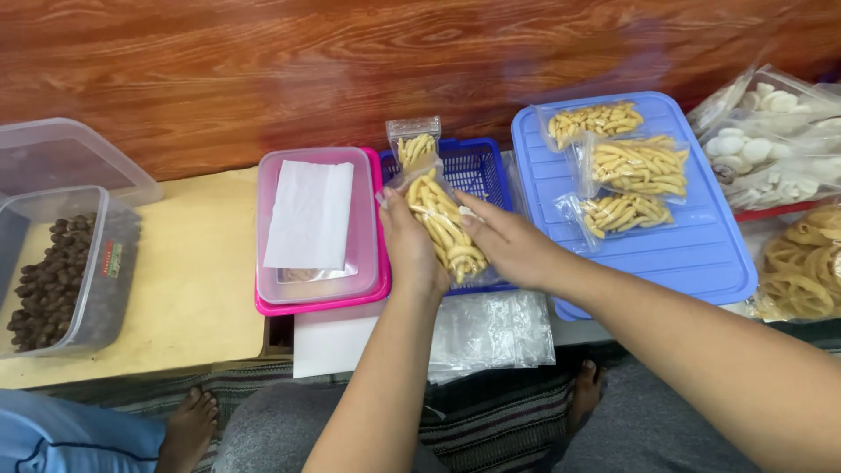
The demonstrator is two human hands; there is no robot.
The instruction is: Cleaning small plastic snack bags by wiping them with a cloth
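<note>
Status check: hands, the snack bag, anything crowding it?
Left hand and right hand both grip clear plastic bag of yellow stick snacks. Bag held over blue plastic basket. Pink lidded container close beside left hand.

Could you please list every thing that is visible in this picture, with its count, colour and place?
Clear plastic bag of yellow stick snacks: one, held in both hands, centre.
Blue plastic basket: one, behind the hands.
Blue plastic lid: one, right, bearing three filled snack bags.
Pink-rimmed clear box: one, left of the basket, white paper on top.
Clear tub of dark brown pieces: one, far left.
Bags of white crackers: several, far right.
Empty clear bags: a pile, below the hands.
Left hand: grips the bag.
Right hand: grips the bag.
</note>
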